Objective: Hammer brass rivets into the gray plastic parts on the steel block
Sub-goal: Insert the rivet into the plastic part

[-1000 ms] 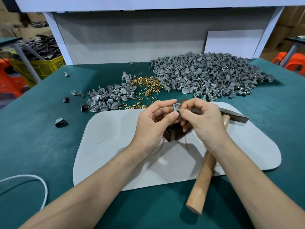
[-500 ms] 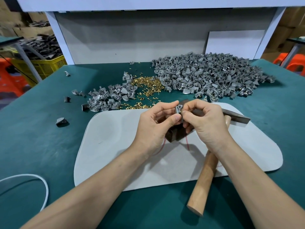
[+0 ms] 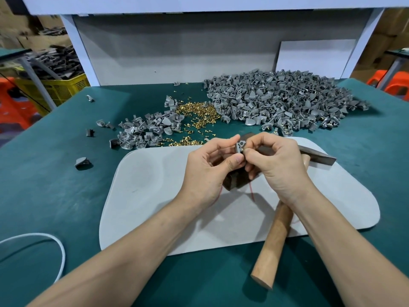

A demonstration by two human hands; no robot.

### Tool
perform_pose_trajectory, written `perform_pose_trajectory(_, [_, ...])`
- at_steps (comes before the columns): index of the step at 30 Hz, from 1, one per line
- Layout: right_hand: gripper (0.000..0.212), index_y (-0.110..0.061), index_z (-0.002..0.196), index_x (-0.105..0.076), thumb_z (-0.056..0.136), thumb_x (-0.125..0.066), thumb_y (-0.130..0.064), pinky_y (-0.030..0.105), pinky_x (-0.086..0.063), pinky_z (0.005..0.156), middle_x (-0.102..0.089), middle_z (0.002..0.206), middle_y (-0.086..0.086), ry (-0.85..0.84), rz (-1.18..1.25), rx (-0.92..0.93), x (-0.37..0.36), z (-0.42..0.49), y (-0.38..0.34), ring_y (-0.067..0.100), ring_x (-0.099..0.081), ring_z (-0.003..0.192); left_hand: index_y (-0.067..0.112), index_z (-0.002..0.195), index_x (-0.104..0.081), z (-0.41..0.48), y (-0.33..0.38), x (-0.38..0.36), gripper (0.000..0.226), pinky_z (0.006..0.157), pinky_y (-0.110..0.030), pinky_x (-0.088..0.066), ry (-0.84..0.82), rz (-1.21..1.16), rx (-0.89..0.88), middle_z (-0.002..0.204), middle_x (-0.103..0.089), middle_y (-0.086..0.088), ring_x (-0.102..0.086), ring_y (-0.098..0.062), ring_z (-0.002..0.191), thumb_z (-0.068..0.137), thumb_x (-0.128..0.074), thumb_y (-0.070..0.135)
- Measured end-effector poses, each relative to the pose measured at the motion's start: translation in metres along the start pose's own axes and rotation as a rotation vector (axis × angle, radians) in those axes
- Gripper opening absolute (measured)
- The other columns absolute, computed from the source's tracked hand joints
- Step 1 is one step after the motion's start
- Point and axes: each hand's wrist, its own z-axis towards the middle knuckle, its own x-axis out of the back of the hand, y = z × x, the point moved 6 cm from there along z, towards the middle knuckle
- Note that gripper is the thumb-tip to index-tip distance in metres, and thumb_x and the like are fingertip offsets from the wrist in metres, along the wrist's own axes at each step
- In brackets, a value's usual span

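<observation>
- Hands together, raised over the middle of the mat and meeting at one small piece.
- Left hand [image 3: 210, 167] pinches a gray plastic part [image 3: 239, 146] between thumb and index finger, the other fingers curled behind.
- Right hand [image 3: 280, 167] has its fingertips pinched at the part's right side on a brass rivet [image 3: 242, 149]. Only a speck of brass shows, so I can't tell how far in it sits.
- The part is in the air, not on the steel block [image 3: 233, 182]. The block sits on the mat directly under the hands and is mostly hidden by them.
- Hammer [image 3: 274, 238] lies on the mat under the right wrist. Its dark head pokes out right of the right hand, and its wooden handle runs toward the near table edge and overhangs the mat.
- Red string [image 3: 252, 194] shows just below the block.
- Gray mat [image 3: 143, 196] lies on the green table [image 3: 44, 191].
- Large pile of gray parts [image 3: 281, 100] at the far right, smaller pile [image 3: 143, 131] at the far left.
- Loose rivets [image 3: 199, 111] are scattered between the two piles.
- A few stray gray parts lie on the table left of the mat.
- White cable loop [image 3: 60, 251] at the near left.
- Yellow crate [image 3: 59, 89] off the table, far left.
</observation>
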Motion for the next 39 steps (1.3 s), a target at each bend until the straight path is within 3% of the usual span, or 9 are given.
perform_pose_trajectory(6, [0.026, -0.014, 0.067, -0.061, 0.081, -0.060, 0.007, 0.020, -0.044, 0.041, -0.057, 0.051, -0.002, 0.001, 0.028, 0.003, -0.002, -0.001, -0.001, 0.010, -0.053, 0.044, 0.014, 0.100, -0.063, 0.001, 0.004, -0.002, 0.032, 0.077, -0.018, -0.055, -0.040, -0.063, 0.021, 0.070, -0.070, 0.013, -0.063, 0.002, 0.073, 0.082, -0.061, -0.013])
perform_pose_trajectory(14, [0.019, -0.007, 0.078, -0.064, 0.086, -0.055, 0.008, 0.023, -0.050, 0.048, -0.062, 0.058, 0.005, -0.025, 0.211, -0.050, -0.004, 0.002, 0.001, 0.015, -0.058, 0.051, 0.012, 0.104, -0.065, 0.006, -0.002, 0.003, 0.030, 0.068, -0.016, -0.054, -0.013, -0.245, 0.081, 0.078, -0.072, 0.001, -0.069, -0.008, 0.069, 0.084, -0.059, -0.011])
perform_pose_trajectory(23, [0.026, -0.006, 0.072, -0.066, 0.086, -0.049, 0.007, 0.024, -0.047, 0.043, -0.057, 0.058, 0.011, -0.006, 0.280, -0.135, -0.004, 0.002, 0.007, 0.018, -0.055, 0.048, 0.019, 0.102, -0.069, 0.006, -0.004, 0.004, 0.032, 0.076, -0.020, -0.056, 0.001, -0.177, 0.073, 0.088, -0.071, 0.004, -0.067, -0.012, 0.082, 0.080, -0.066, -0.005])
perform_pose_trajectory(31, [0.026, -0.010, 0.070, -0.067, 0.088, -0.052, 0.003, 0.025, -0.047, 0.044, -0.059, 0.056, 0.011, -0.020, 0.257, -0.120, -0.005, 0.002, 0.005, 0.019, -0.055, 0.048, 0.013, 0.101, -0.064, 0.003, 0.004, 0.000, 0.031, 0.069, -0.016, -0.054, -0.031, -0.144, 0.050, 0.074, -0.068, 0.012, -0.065, -0.007, 0.064, 0.083, -0.061, -0.012])
perform_pose_trajectory(36, [0.017, -0.013, 0.064, -0.069, 0.077, -0.057, -0.011, 0.026, -0.046, 0.043, -0.059, 0.055, 0.011, -0.028, 0.256, -0.124, -0.005, 0.002, 0.005, 0.020, -0.055, 0.049, 0.012, 0.101, -0.064, 0.002, 0.006, -0.002, 0.031, 0.075, -0.024, -0.057, -0.027, -0.142, 0.038, 0.079, -0.066, 0.004, -0.064, -0.012, 0.062, 0.082, -0.061, -0.012])
perform_pose_trajectory(39, [0.023, -0.013, 0.065, -0.068, 0.083, -0.056, -0.004, 0.026, -0.046, 0.043, -0.059, 0.055, 0.010, -0.030, 0.244, -0.113, -0.005, 0.001, 0.005, 0.020, -0.055, 0.049, 0.013, 0.101, -0.065, 0.002, 0.005, -0.001, 0.031, 0.078, -0.027, -0.057, -0.020, -0.137, 0.046, 0.081, -0.065, 0.003, -0.065, -0.012, 0.065, 0.082, -0.062, -0.011])
